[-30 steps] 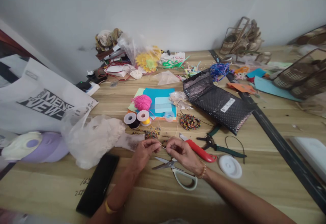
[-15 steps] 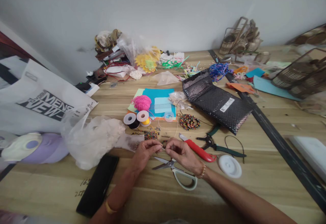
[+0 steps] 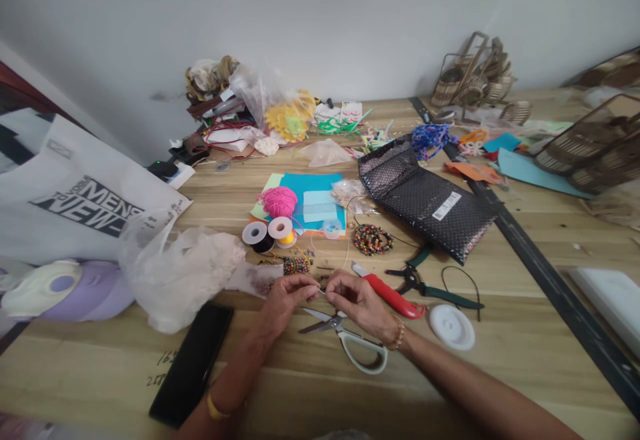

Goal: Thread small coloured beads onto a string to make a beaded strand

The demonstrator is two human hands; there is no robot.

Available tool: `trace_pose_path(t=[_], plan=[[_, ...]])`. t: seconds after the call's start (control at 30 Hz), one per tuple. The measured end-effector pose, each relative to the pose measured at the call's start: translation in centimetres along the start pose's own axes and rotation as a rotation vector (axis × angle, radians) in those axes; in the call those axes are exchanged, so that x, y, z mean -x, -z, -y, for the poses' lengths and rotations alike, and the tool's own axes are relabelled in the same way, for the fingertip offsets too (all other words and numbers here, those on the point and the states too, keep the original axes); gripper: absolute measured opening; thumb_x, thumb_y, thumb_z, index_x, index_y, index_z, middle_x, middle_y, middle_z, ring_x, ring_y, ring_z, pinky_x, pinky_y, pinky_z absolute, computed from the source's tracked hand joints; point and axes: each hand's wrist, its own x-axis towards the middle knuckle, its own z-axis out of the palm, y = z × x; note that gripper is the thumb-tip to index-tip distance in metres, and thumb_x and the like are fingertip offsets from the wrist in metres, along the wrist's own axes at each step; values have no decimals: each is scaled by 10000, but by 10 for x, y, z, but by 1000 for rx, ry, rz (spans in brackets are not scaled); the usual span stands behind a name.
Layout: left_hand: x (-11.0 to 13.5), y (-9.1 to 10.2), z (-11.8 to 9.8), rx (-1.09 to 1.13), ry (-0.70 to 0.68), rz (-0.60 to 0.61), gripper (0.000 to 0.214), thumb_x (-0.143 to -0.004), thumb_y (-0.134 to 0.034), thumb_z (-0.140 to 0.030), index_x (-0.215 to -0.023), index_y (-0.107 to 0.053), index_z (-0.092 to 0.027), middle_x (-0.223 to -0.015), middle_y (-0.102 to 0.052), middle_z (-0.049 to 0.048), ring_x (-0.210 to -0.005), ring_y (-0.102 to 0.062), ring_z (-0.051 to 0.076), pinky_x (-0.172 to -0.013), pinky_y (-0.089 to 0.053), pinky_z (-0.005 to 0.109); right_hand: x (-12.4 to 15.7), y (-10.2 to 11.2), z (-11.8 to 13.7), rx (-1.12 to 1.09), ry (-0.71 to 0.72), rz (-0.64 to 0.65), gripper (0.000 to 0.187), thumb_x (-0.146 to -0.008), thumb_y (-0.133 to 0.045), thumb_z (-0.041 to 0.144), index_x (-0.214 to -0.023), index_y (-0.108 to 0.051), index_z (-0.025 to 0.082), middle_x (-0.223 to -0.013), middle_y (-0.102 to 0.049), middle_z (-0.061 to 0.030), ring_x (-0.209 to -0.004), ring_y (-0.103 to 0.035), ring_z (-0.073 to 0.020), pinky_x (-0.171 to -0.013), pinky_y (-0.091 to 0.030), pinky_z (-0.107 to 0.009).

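Observation:
My left hand (image 3: 289, 297) pinches one part of a thin pale cord (image 3: 322, 291), thumb against forefinger. My right hand (image 3: 357, 300) is closed on the same cord a short way to the right, so a little of it shows between the fingertips. Just below both hands, white-handled scissors (image 3: 363, 353) lie with their blades parted. Small multicoloured beads (image 3: 297, 265) are heaped beyond my left fingers. A coil of strung beads (image 3: 373, 240) rests beyond my right hand. Whether a bead is on the cord is too small to tell.
A red-handled knife (image 3: 395, 295), green-handled pliers (image 3: 435, 293) and a white spool lid (image 3: 451, 327) lie to the right. Left are a black phone (image 3: 193, 367) and a plastic bag (image 3: 185, 273). Thread spools (image 3: 256, 235), pink yarn (image 3: 279, 201) and a black bubble mailer (image 3: 425, 200) stand farther back.
My hands have barely moved; the fingertips sit very slightly farther apart, with a bit more cord showing between them. Everything on the table stays in place.

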Motion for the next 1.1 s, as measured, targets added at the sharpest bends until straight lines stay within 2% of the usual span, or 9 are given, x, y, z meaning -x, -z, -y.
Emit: trace_pose_path(t=[0.43,0.83,0.97,1.1], plan=[[0,0,2,-9,34,37,183,-619,-764,-302,-728,-733,-159,-634,-691,14,-612,-584,140,-634,-435,251,0,0,-3,12,6,1,314,-863,-564,462,-755,-604,171,-721,-518,-15,-644,-463,-133,-551,-365,-242],[1,-2,1,-98,-23,34,172,-607,-775,-295,-660,-693,-152,-592,-653,-3,-549,-538,114,-564,-400,226,-1,0,-5,14,-4,13,287,-852,-582,435,-752,-605,167,-713,-512,-11,-621,-458,-127,-548,-359,-246],[1,0,2,-129,-76,31,161,-635,-755,-294,-637,-684,-149,-601,-651,2,-573,-547,120,-584,-409,228,-1,1,-5,-4,-17,10,279,-853,-584,442,-823,-598,165,-715,-511,-3,-607,-444,-117,-544,-351,-243],[1,0,2,-191,-184,8,134,-670,-729,-274,-639,-692,-149,-611,-643,2,-595,-541,124,-596,-405,230,0,2,-4,-39,-38,10,315,-851,-591,459,-962,-587,164,-662,-481,24,-579,-417,-109,-521,-328,-231]])
